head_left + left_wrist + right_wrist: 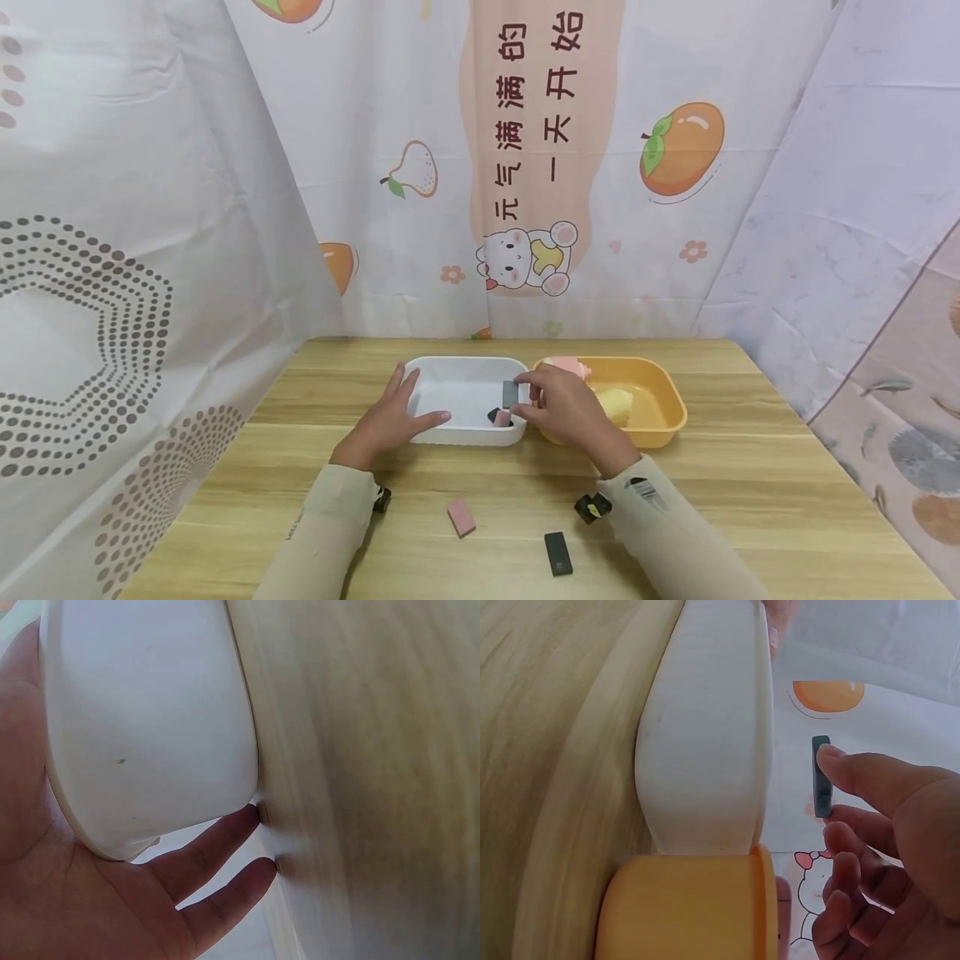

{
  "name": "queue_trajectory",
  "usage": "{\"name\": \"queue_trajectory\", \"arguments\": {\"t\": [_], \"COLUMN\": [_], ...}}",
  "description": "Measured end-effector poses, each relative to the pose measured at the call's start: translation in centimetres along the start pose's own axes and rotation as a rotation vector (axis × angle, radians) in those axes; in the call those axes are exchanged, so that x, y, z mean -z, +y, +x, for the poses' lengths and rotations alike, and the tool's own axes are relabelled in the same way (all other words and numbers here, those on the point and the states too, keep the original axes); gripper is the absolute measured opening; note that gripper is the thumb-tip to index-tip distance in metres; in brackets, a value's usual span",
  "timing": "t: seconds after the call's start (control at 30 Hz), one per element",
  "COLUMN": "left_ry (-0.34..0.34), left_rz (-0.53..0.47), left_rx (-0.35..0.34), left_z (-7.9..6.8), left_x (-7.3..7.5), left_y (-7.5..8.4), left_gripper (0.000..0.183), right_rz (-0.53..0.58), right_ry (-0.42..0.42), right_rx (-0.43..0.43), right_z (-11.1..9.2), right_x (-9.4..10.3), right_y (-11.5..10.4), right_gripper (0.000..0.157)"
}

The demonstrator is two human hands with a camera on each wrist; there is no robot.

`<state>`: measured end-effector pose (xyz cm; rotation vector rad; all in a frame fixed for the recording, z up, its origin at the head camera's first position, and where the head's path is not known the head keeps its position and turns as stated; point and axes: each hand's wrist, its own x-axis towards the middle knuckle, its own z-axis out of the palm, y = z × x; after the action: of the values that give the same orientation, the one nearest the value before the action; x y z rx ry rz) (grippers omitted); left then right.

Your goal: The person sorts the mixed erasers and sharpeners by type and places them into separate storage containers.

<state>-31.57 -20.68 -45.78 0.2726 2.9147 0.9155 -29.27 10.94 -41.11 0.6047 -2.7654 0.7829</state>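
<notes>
My right hand (pixel 564 404) pinches a small flat dark grey block (pixel 822 776) between thumb and fingertips. It holds the block over the right end of a white plastic bin (pixel 465 437), above the rim in the right wrist view. Inside that end lie a pink block (pixel 502 418) and a black piece (pixel 492 413). My left hand (pixel 386 425) rests at the bin's near left corner, thumb over the near rim. In the left wrist view its fingers (pixel 232 900) stretch past the bin's end, tips at the tabletop.
A yellow bin (pixel 660 435) stands against the white bin's right end, holding a pink item (pixel 567 365) and a pale yellow item (pixel 617 406). Nearer on the wooden table (pixel 420 550) lie a pink block (pixel 461 518) and a black block (pixel 558 553). Printed curtains hang behind.
</notes>
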Motion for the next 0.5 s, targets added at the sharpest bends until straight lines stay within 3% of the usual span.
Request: {"name": "queue_trajectory", "arguments": {"t": [0.5], "left_ry": [-0.002], "left_rz": [0.001], "left_rx": [0.0], "left_z": [-0.08], "left_x": [0.04], "left_y": [0.16], "left_gripper": [0.119], "right_rz": [-0.019], "right_ry": [0.014], "right_rx": [0.015], "right_z": [0.09], "right_x": [-0.55], "right_y": [0.47], "right_gripper": [0.033]}}
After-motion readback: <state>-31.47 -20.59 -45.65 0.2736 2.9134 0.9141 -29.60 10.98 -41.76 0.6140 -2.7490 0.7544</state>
